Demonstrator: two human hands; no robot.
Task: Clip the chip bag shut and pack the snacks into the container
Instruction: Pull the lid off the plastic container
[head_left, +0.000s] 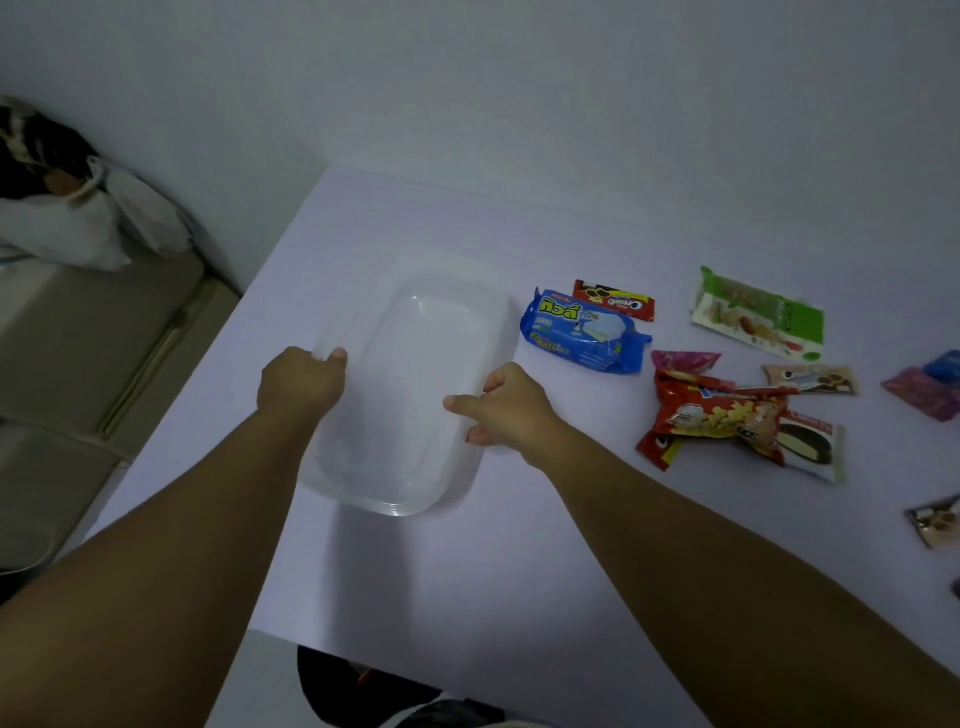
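A clear plastic container (415, 384) with its lid on is sitting on the pale bench (467, 571), and both of the person's hands are gripping it from opposite long sides. The left hand (301, 384) is curling over the left rim, its fingers (337, 355) bent around the edge with the thumb tip showing on top. The right hand (511, 405) is holding the right rim, the thumb (460, 402) lying out across the lid while the other fingers are tucking under the edge. Through the clear plastic nothing is showing inside the container. The snacks are all lying on the bench to the right, outside it. A blue biscuit pack (584, 332) is lying just beside the container's far right corner, with a small red cookie packet (615, 300) touching its far edge. Farther right a green and white packet (756, 314) is lying apart from those. Nearer, a red chip bag (717, 413) is lying crumpled with its pink top end twisted, overlapping a chocolate pie wrapper (813, 447) and sitting near a small beige packet (810, 379). At the right edge a purple packet (924, 392) with something blue on it is partly cut off, as is a small silvery wrapper (935, 522) nearer the person.
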